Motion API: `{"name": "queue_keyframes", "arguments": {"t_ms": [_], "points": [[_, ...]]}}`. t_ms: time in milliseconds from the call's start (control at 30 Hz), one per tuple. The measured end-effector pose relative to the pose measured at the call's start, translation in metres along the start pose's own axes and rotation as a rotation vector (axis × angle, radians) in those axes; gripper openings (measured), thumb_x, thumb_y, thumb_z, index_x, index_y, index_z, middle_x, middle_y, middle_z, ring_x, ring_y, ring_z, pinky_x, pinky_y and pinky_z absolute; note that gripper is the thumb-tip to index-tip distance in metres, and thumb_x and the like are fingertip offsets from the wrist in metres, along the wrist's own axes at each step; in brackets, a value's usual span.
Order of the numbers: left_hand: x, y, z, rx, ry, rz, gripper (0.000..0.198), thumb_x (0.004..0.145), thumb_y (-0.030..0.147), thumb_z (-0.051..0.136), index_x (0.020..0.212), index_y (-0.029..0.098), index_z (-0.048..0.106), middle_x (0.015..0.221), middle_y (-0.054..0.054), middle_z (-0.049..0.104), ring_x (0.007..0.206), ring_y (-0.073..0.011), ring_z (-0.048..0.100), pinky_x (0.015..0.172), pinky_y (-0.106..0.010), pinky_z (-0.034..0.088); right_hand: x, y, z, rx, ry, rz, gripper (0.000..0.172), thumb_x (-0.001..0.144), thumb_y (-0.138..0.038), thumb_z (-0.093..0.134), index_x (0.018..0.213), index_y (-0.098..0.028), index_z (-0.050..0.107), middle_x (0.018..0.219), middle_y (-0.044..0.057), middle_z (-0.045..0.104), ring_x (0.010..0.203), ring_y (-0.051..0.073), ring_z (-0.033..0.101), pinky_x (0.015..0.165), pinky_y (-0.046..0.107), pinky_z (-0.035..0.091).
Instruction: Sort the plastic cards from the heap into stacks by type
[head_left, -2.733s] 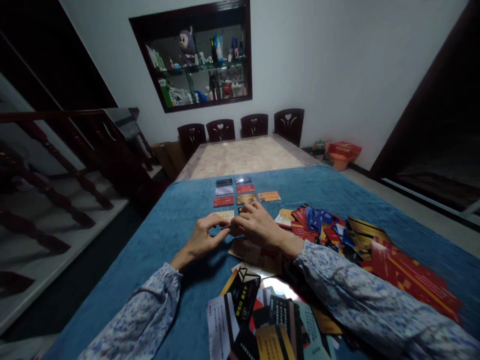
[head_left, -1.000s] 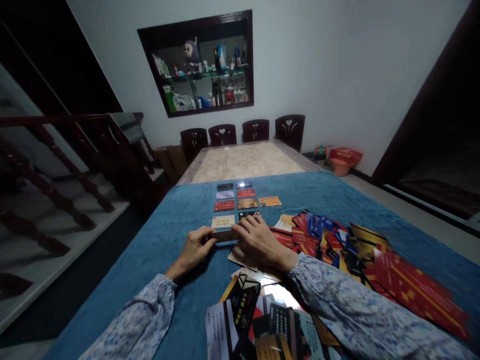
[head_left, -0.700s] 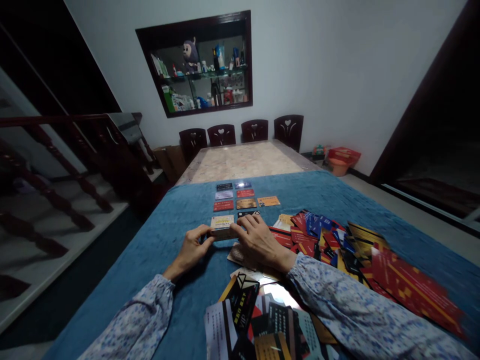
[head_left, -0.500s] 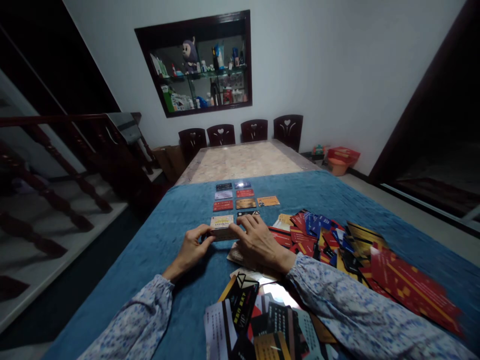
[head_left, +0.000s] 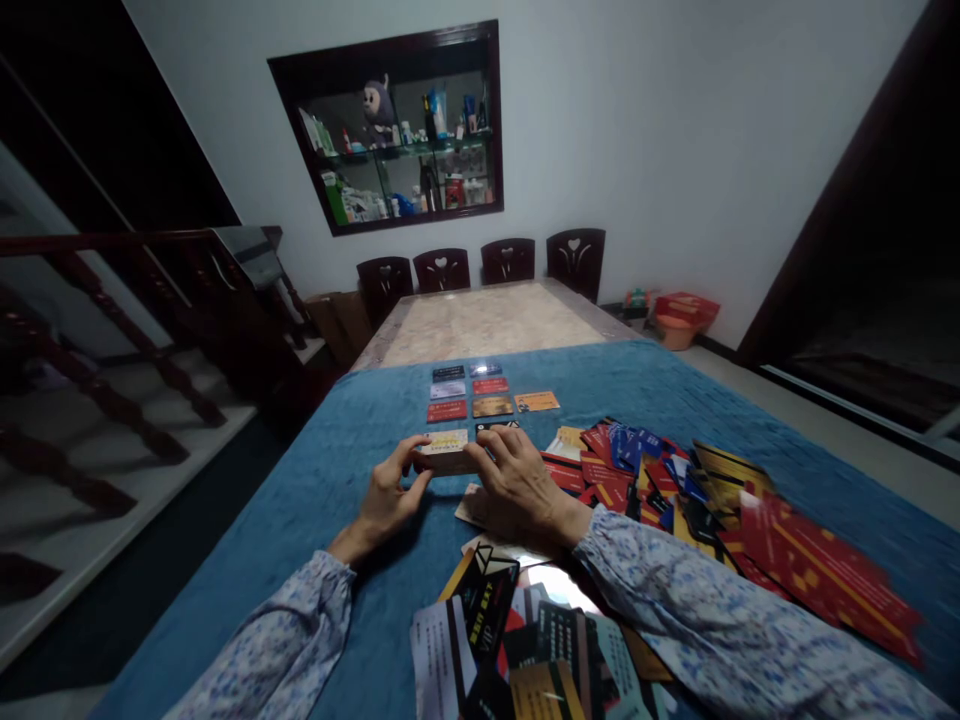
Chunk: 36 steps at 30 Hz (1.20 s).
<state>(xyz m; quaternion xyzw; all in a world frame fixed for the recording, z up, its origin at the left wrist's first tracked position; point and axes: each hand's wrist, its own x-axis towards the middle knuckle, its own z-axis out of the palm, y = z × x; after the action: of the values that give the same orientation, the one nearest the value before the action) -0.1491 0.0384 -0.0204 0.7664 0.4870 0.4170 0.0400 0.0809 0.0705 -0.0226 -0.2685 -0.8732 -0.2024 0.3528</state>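
A stack of cream cards (head_left: 448, 455) is held between my two hands near the middle of the blue cloth (head_left: 330, 440). My left hand (head_left: 394, 485) pinches its left end between thumb and fingers. At the right end, my right hand (head_left: 514, 480) grips it with the thumb, its other fingers bent over a black card (head_left: 497, 427). Beyond the hands lie short rows of cards, among them a red one (head_left: 447, 410), a gold one (head_left: 492, 406) and an orange one (head_left: 537, 401). Pale cards (head_left: 471, 506) lie partly under my right hand.
A loose pile of mixed cards (head_left: 487, 600) lies close in front of me, below my right forearm. Another spread of red, blue and gold cards (head_left: 607, 470) covers the right side. Chairs (head_left: 508, 261) stand beyond the bare far part of the table (head_left: 487, 320).
My left fingers have shifted slightly along the stack's left end and wrap it more closely. The stack's front side shows a little more thickness. My right hand has barely moved.
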Motion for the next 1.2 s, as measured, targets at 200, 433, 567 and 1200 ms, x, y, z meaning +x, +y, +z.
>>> {"name": "queue_keyframes", "arguments": {"t_ms": [200, 433, 567, 1200], "points": [[-0.003, -0.008, 0.002, 0.168, 0.011, 0.265, 0.041, 0.090, 0.017, 0.055, 0.130, 0.018, 0.047, 0.097, -0.006, 0.063, 0.085, -0.0173, 0.062, 0.080, -0.031, 0.055, 0.000, 0.002, 0.002, -0.023, 0.002, 0.009, 0.030, 0.088, -0.023, 0.057, 0.117, -0.012, 0.057, 0.108, 0.014, 0.058, 0.102, 0.028, 0.045, 0.084, 0.041, 0.041], [-0.002, -0.008, 0.001, 0.336, -0.001, 0.381, 0.050, 0.092, 0.020, 0.055, 0.140, 0.019, 0.039, 0.121, -0.014, 0.058, 0.112, -0.0265, 0.059, 0.096, -0.042, 0.053, -0.001, 0.002, 0.003, 0.004, -0.032, 0.023, 0.030, 0.091, -0.018, 0.052, 0.120, -0.012, 0.056, 0.107, 0.014, 0.058, 0.101, 0.029, 0.045, 0.080, 0.041, 0.041], [-0.001, -0.010, -0.001, 0.401, -0.014, 0.362, 0.055, 0.093, 0.021, 0.054, 0.144, 0.019, 0.036, 0.124, -0.016, 0.053, 0.113, -0.0276, 0.057, 0.097, -0.043, 0.053, 0.001, 0.004, 0.002, 0.010, -0.054, 0.044, 0.031, 0.091, -0.019, 0.053, 0.121, -0.012, 0.056, 0.110, 0.016, 0.058, 0.100, 0.029, 0.045, 0.079, 0.041, 0.041], [0.040, -0.032, -0.012, 0.378, -0.238, 0.184, 0.052, 0.084, 0.021, 0.058, 0.136, 0.015, 0.049, 0.124, -0.017, 0.052, 0.113, -0.0307, 0.051, 0.098, -0.050, 0.047, 0.044, 0.038, 0.026, 0.213, -0.304, 0.158, 0.045, 0.073, -0.027, 0.079, 0.113, -0.014, 0.062, 0.116, 0.015, 0.056, 0.103, 0.029, 0.044, 0.082, 0.040, 0.043]]}}
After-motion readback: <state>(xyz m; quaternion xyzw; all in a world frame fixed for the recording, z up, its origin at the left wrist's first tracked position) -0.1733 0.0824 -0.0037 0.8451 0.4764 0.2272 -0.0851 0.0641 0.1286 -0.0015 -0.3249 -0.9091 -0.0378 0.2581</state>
